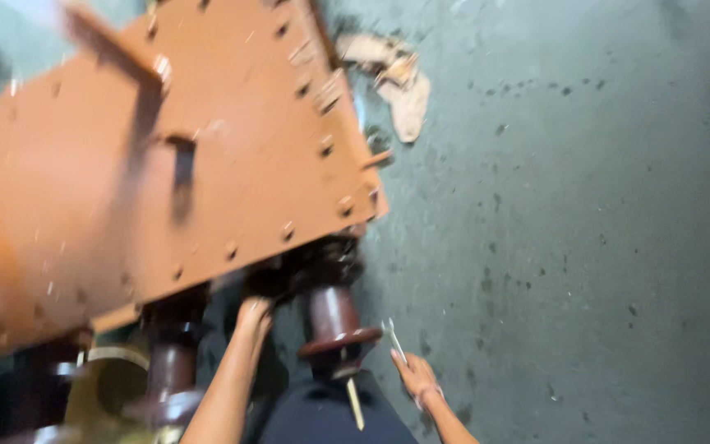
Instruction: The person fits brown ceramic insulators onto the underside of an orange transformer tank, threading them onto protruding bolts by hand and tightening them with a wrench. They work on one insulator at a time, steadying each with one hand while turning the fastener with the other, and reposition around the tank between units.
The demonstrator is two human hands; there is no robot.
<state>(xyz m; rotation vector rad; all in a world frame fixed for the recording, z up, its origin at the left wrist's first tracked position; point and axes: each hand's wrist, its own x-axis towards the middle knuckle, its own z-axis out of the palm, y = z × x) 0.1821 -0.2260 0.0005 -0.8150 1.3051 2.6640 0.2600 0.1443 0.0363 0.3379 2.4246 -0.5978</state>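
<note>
A large rust-brown metal box [149, 164] with bolts along its edges fills the left of the blurred head view. Dark brown ribbed insulators [334, 325] stick out from its lower side. My left hand [252, 316] reaches up under the box edge and touches the dark part just left of one insulator; what its fingers do is hidden. My right hand [412, 374] sits lower right of that insulator and holds a small metal wrench [394, 337] pointing up. A thin rod [355, 403] hangs below the insulator.
The grey-green concrete floor [577, 247] is stained and spotted on the right. A crumpled pale rag [396, 78] lies by the box's top right corner. A yellowish round part [104, 382] sits at lower left beside another insulator [170, 362].
</note>
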